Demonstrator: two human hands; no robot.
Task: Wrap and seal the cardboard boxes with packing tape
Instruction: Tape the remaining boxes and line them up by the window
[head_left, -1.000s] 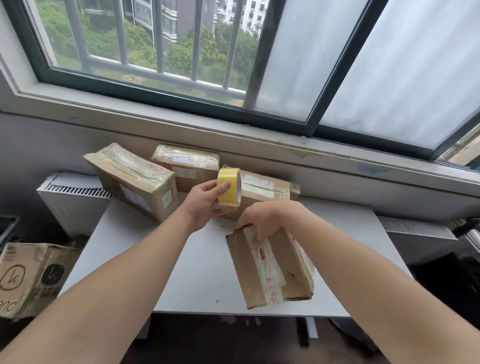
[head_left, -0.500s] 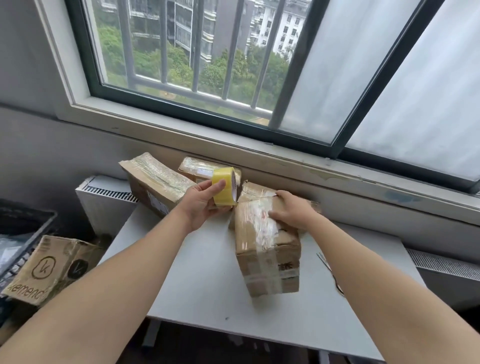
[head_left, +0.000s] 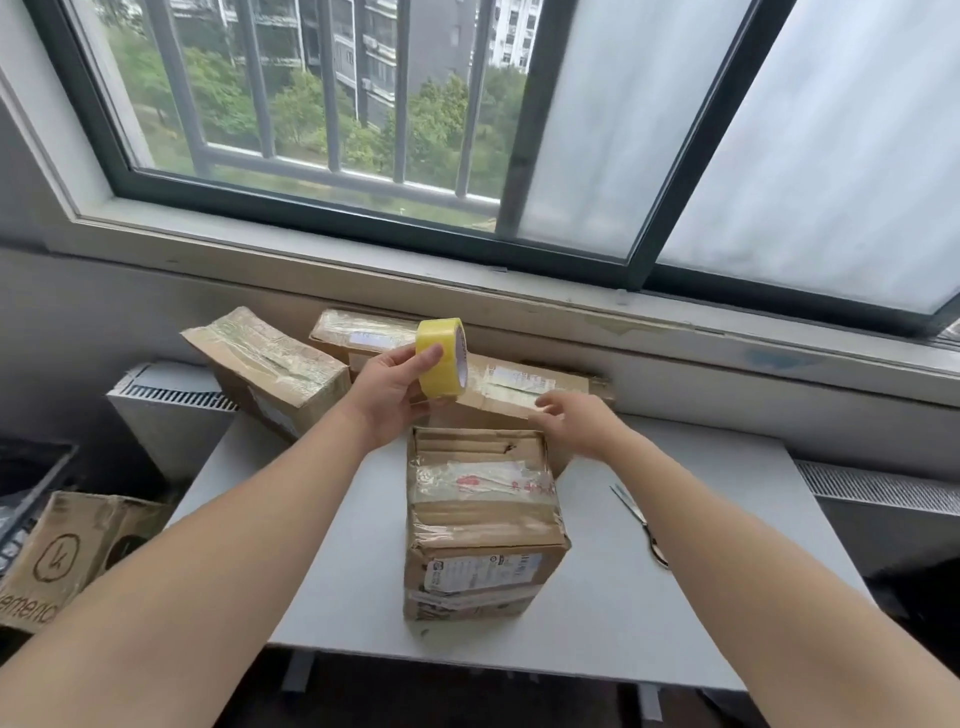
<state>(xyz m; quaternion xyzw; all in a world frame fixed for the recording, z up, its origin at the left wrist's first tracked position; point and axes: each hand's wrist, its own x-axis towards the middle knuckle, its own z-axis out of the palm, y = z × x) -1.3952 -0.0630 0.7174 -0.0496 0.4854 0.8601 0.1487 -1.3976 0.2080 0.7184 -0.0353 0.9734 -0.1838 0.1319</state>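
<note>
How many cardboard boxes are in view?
5: front-centre box, back-left box, back-middle box behind the tape roll, flat back-right box, floor box at left. Others may be hidden.

We log the tape roll (head_left: 439, 358) as bright yellow, its side face pale with red marks. Near box (head_left: 483, 525): brown cardboard, glossy clear bands, red characters, a white label printed black. Table (head_left: 322, 561): pale grey. Floor box (head_left: 62, 556): brown, black ring logo. Window frame (head_left: 311, 214): dark.

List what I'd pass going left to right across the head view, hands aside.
Printed carton on the floor → tilted box → front box → scissors.
</note>
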